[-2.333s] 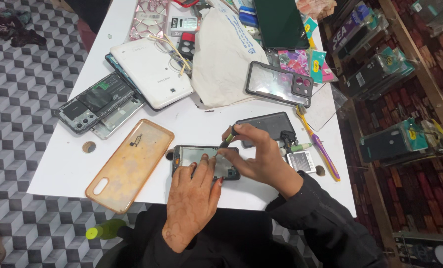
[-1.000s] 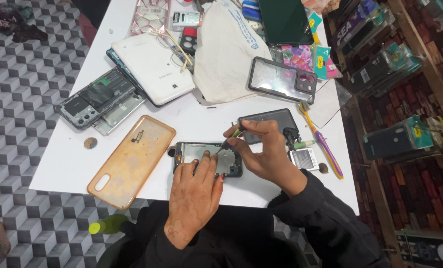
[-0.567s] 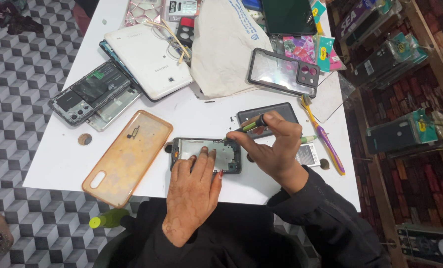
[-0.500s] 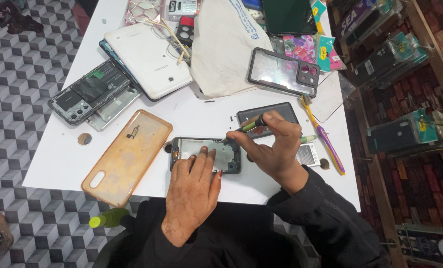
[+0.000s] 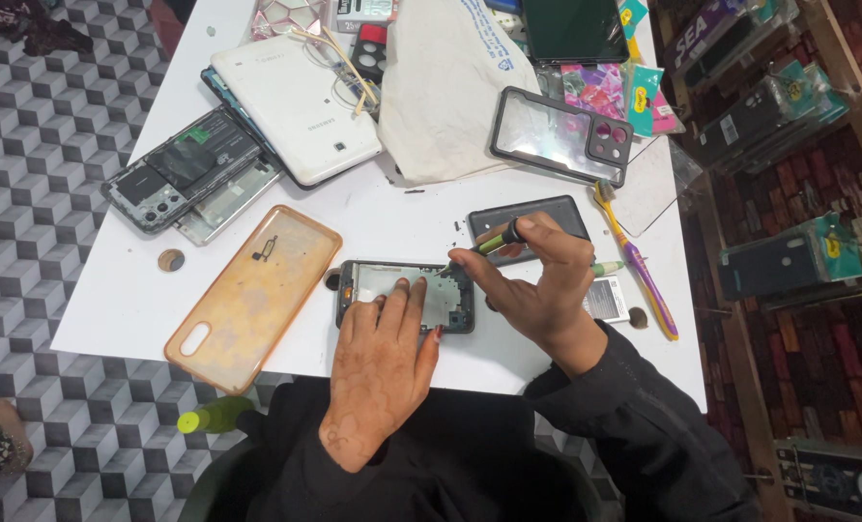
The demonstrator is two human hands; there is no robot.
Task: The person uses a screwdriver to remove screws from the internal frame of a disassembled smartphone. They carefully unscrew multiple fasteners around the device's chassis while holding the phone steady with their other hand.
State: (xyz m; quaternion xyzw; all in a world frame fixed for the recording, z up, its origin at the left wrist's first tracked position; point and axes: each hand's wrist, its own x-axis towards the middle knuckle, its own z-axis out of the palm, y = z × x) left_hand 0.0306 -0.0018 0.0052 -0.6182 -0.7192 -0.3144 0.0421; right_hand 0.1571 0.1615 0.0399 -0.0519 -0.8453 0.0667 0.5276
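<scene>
My left hand (image 5: pixel 381 372) lies flat, fingers spread, pinning the opened phone frame (image 5: pixel 407 295) near the surface (image 5: pixel 392 217) edge. My right hand (image 5: pixel 537 280) is closed round a green-handled screwdriver (image 5: pixel 494 242), tip at the frame's upper right corner. Back is already off; internals exposed, screw work seems under way. Beyond: orange phone case (image 5: pixel 252 295), dismantled phone (image 5: pixel 180 179), white tablet (image 5: pixel 291 101).

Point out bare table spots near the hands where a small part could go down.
Bare white table lies left of the orange case, up to the opened phone. Another patch sits between the tablet, cloth bag and phone frame. The right side is crowded: toothbrush, battery, clear case.
</scene>
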